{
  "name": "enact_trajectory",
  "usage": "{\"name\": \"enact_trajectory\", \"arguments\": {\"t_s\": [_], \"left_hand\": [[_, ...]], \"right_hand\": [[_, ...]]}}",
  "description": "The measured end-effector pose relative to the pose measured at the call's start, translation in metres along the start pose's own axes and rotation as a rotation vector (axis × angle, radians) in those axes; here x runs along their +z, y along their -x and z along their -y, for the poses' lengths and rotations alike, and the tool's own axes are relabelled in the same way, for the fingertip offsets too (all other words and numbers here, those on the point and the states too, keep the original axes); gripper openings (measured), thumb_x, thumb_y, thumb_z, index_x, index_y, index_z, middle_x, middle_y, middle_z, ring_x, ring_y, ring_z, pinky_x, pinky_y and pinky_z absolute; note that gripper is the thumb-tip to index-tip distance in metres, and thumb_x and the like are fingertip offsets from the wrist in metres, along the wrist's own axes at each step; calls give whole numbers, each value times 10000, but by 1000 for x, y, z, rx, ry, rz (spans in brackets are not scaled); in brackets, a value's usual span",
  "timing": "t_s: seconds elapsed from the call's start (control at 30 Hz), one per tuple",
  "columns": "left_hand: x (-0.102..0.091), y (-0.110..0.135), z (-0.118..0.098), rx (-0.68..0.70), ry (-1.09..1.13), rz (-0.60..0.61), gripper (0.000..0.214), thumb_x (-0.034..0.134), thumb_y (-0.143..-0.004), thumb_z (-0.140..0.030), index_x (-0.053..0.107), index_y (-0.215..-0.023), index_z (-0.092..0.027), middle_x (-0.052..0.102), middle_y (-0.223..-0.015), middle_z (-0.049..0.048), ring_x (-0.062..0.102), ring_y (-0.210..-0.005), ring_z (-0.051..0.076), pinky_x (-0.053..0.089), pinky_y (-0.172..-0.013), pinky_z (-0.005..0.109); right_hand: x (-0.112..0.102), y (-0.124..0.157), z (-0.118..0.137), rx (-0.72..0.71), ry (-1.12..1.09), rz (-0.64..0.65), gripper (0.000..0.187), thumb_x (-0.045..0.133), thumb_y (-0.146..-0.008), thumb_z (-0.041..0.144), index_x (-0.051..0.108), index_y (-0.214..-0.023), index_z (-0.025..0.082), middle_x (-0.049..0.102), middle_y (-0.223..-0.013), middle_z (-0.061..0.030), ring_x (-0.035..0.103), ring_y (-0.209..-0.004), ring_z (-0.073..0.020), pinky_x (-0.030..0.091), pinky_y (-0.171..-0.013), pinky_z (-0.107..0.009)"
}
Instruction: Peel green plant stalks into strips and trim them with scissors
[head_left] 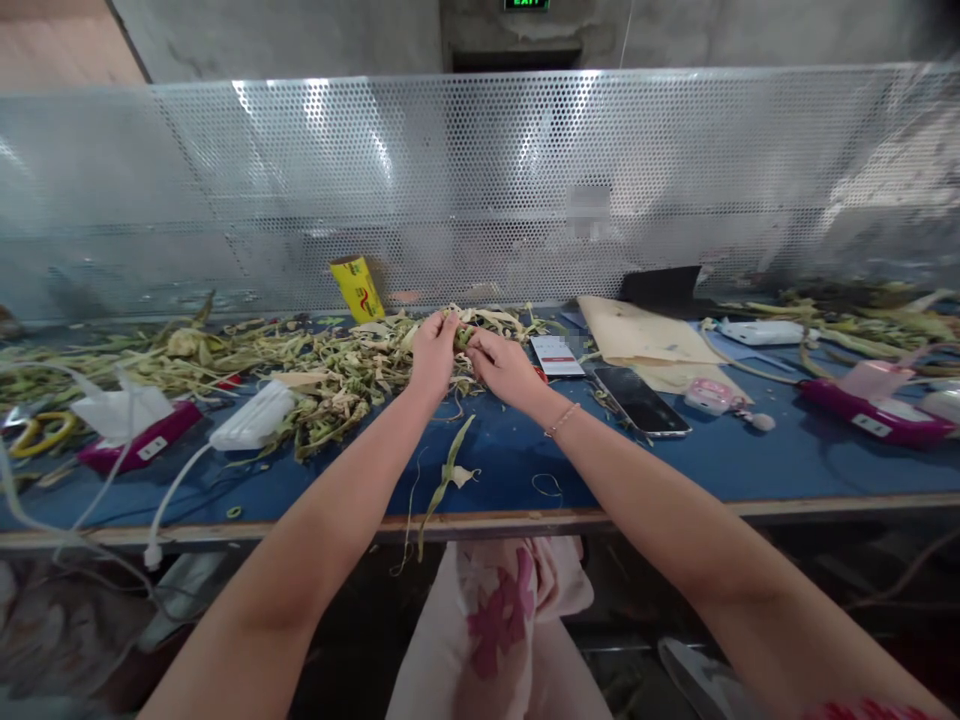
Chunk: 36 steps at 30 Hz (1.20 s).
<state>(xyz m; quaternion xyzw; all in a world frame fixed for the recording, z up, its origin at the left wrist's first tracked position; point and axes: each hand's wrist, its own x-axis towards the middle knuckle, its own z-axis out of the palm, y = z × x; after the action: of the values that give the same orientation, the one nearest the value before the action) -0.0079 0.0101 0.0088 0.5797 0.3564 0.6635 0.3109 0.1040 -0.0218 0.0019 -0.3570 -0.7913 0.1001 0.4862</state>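
Over a heap of wilted plant stems and leaves (345, 370), my left hand (435, 350) and my right hand (496, 365) meet, fingertips almost touching. Between them both pinch a small green piece of plant (463, 336); its exact kind is hard to make out, and the fingers partly hide it. A long green leaf strip (448, 470) lies nearer to me on the blue tabletop (517, 465), with a pale scrap (461, 475) beside it. Just right of my right hand is a phone with a lit screen (556, 356).
A dark phone (643, 402), a pink earbud case (709, 396) and brown paper (645, 335) lie to the right. Purple power strips (142, 440) with cables and a white charger (253, 415) sit around. Behind stand a yellow packet (357, 290) and a perforated metal screen (480, 180).
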Motion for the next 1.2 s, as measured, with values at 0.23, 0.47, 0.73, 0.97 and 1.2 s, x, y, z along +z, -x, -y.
{"name": "enact_trajectory", "arguments": {"t_s": [0.23,0.47,0.73,0.97,1.2], "left_hand": [[-1,6,-5,114,-240,-77,364,510,-780,-344,284,-544,-185,280,-520,-43,337,-534,95,264,-548,238],[0,10,-9,164,-312,-123,318,457,-818,-355,288,-598,-199,283,-554,-40,304,-543,111,237,-577,260],[-3,1,-7,108,-194,-53,363,535,-764,-385,303,-567,-188,262,-530,-49,282,-496,85,248,-515,234],[0,-5,-2,-122,248,88,349,596,-716,-377,334,-596,-181,255,-477,-82,244,-363,32,215,-371,176],[8,1,-19,-232,424,-10,328,594,-730,-285,321,-587,-174,288,-453,-87,294,-350,27,245,-350,156]], "right_hand": [[0,0,-4,36,113,-64,131,380,-790,222,428,-672,196,439,-556,21,402,-516,-115,286,-552,-237],[3,0,1,-9,127,-69,109,377,-778,196,432,-684,192,439,-582,15,401,-535,-113,295,-568,-231],[-1,-2,3,93,7,-52,138,410,-778,198,428,-641,193,462,-547,27,424,-548,-114,309,-586,-245],[1,-8,-10,208,-531,-11,223,501,-777,334,436,-616,194,418,-460,72,402,-479,-79,382,-621,-260],[1,-8,-3,284,-891,-4,261,607,-693,389,447,-609,200,404,-429,83,477,-530,-81,435,-722,-273]]}}
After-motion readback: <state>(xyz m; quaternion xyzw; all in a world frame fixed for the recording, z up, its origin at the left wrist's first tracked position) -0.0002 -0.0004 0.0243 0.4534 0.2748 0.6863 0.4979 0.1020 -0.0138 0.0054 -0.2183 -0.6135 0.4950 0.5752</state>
